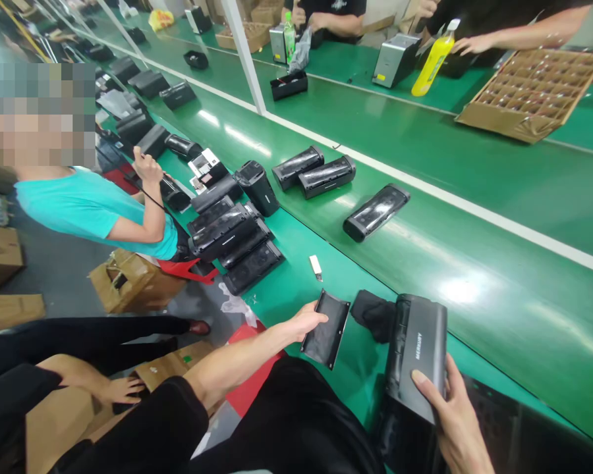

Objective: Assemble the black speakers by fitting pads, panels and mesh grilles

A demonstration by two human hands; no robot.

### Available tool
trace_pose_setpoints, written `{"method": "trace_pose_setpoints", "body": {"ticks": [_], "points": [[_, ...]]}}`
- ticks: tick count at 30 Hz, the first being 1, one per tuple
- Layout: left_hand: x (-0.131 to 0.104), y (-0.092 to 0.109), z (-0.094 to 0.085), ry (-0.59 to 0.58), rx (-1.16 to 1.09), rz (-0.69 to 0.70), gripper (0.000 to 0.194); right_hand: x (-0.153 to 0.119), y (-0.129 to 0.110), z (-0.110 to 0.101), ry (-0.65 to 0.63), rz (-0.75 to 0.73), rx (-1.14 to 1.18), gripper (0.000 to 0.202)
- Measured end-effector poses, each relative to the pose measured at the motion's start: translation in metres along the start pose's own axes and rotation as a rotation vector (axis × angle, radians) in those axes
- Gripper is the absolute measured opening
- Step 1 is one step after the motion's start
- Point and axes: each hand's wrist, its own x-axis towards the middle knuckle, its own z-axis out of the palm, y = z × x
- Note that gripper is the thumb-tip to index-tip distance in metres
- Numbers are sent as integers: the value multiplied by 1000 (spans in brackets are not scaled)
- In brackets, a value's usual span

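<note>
My left hand point(307, 321) grips a thin black rectangular panel point(330, 334) by its left edge, thumb on its face. Small pale spots show at the panel's corners and edge. My right hand point(457, 415) is wrapped round a black box-shaped speaker point(418, 349) marked "MERKURY", thumb on the lettered side and fingers along the right side. Between the panel and the speaker lies a crumpled black cloth point(373, 315). Beyond the panel is a small white stick-like object point(315, 266) on the green bench. More dark casings lie beneath and beside the right hand, partly hidden.
Several black speakers point(222, 230) are piled at the left on the bench. Three more, including one speaker point(377, 212), lie on the green conveyor point(474, 289). A co-worker in a turquoise shirt point(93, 210) sits at the left. Across stand a yellow bottle point(432, 62) and a divided carton point(528, 99).
</note>
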Motion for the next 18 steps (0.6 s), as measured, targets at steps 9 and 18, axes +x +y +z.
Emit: {"method": "trace_pose_setpoints", "body": {"ticks": [9,18], "points": [[-2,0,-1,43,23,-24,40,6,19,8,-58,48,61,136],[-4,2,3,37,-20,-9,40,4,18,8,-62,42,78,138]]}}
